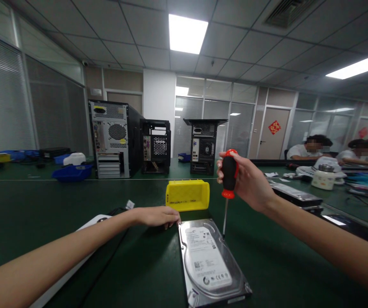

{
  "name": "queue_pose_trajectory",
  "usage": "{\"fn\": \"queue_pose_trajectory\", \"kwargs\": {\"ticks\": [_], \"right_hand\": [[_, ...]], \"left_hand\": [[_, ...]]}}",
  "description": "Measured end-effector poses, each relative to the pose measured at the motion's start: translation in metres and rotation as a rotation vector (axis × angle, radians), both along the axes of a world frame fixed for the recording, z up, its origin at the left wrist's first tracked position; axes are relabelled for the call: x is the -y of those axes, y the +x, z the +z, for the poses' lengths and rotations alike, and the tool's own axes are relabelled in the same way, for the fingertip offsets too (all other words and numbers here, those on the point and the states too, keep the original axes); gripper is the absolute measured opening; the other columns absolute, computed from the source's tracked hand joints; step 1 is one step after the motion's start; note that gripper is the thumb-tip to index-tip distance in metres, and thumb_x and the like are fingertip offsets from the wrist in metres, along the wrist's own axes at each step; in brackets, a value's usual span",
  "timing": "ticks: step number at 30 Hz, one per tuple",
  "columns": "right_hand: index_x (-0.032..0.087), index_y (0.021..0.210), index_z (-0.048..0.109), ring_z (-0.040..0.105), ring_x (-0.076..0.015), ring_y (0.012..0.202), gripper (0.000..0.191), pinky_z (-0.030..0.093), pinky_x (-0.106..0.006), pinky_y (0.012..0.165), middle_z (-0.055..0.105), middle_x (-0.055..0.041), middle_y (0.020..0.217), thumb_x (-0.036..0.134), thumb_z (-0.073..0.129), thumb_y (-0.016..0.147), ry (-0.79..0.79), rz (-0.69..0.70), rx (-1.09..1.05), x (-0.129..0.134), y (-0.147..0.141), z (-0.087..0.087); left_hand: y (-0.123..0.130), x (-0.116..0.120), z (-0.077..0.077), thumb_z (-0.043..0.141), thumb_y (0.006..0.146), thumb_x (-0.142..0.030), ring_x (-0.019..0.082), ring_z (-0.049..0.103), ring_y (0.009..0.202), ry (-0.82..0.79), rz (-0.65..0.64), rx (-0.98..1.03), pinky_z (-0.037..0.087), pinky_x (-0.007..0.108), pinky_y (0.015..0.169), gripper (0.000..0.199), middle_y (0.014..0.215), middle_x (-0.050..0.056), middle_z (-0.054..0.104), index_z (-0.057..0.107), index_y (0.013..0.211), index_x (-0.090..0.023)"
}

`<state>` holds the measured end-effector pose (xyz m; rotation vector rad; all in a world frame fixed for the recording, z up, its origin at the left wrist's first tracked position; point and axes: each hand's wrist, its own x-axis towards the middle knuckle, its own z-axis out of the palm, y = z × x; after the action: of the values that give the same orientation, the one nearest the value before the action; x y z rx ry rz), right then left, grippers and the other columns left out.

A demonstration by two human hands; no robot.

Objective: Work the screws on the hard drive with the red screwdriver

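Observation:
A silver hard drive (232, 273) with a white label lies flat on the green table. At its far left corner, my left hand (161, 216) presses with bent fingers and steadies it. My right hand (251, 182) is closed around the black and red handle of a screwdriver (229, 175). The screwdriver stands nearly upright, its tip meeting the drive's right edge near a screw position. Whether the tip sits in a screw is too small to tell. Just beyond the drive, a yellow plastic bin (187, 207) rests on its side, its opening towards me.
Computer cases (113, 137) stand at the back. Blue trays (71, 172) lie at the left, and a white device with a cable (107, 256) lies under my left forearm. On the right are stacked drives (296, 194), a cream jar (323, 177) and seated people (310, 147).

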<state>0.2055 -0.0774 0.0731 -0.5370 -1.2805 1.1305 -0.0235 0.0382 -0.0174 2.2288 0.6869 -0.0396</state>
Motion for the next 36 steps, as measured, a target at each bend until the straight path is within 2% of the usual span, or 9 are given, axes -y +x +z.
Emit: {"fn": "queue_pose_trajectory", "kwargs": {"ticks": [7,13,18,26,31,36], "right_hand": [[0.019,0.074,0.052,0.042,-0.0079,0.054,0.022,0.039,-0.021,0.050,0.051,0.0013,0.073,0.039,0.060,0.073,0.070,-0.078,0.082,-0.0041,-0.0018,-0.0022],[0.020,0.090,0.058,0.051,-0.0119,0.064,0.027,0.044,-0.026,0.059,0.056,-0.0014,0.080,0.041,0.057,0.073,-0.043,-0.027,-0.020,-0.0025,0.0005,-0.0022],[0.021,0.095,0.057,0.050,-0.0110,0.062,0.029,0.043,-0.025,0.057,0.055,-0.0003,0.077,0.042,0.055,0.075,-0.028,-0.007,-0.036,-0.0050,0.0001,-0.0039],[0.020,0.074,0.050,0.041,-0.0073,0.054,0.019,0.036,-0.021,0.049,0.049,0.0031,0.069,0.035,0.061,0.073,0.067,-0.073,0.079,-0.0054,-0.0028,-0.0053],[0.020,0.077,0.052,0.045,-0.0086,0.058,0.015,0.040,-0.022,0.052,0.052,0.0017,0.073,0.035,0.057,0.076,0.040,-0.052,0.050,-0.0041,-0.0018,-0.0049],[0.022,0.090,0.056,0.051,-0.0107,0.061,0.020,0.044,-0.024,0.056,0.056,0.0008,0.080,0.036,0.055,0.077,-0.022,-0.037,-0.010,-0.0035,-0.0005,-0.0040]], "left_hand": [[0.0002,0.0044,0.0053,0.032,0.089,-0.042,0.013,0.044,0.076,0.001,0.000,-0.017,0.038,0.025,0.070,0.034,0.085,0.001,0.047,0.053,0.096,-0.017],[0.0016,0.0046,0.0044,0.031,0.090,-0.041,0.013,0.044,0.075,0.026,-0.014,-0.006,0.038,0.025,0.070,0.034,0.084,0.001,0.047,0.054,0.094,-0.016],[0.0014,0.0040,0.0037,0.031,0.090,-0.039,0.013,0.043,0.074,0.020,-0.014,-0.003,0.038,0.025,0.069,0.033,0.084,0.001,0.046,0.053,0.095,-0.016],[0.0019,0.0076,0.0072,0.032,0.090,-0.040,0.012,0.043,0.075,0.007,-0.003,-0.009,0.038,0.024,0.070,0.032,0.083,0.001,0.046,0.053,0.094,-0.016],[0.0017,0.0081,0.0065,0.031,0.090,-0.040,0.012,0.043,0.075,-0.002,0.007,-0.006,0.037,0.024,0.070,0.032,0.085,0.001,0.046,0.053,0.094,-0.017],[0.0011,0.0047,0.0049,0.032,0.090,-0.040,0.012,0.043,0.075,0.000,0.003,-0.005,0.038,0.023,0.069,0.031,0.084,0.001,0.046,0.053,0.094,-0.017]]}}
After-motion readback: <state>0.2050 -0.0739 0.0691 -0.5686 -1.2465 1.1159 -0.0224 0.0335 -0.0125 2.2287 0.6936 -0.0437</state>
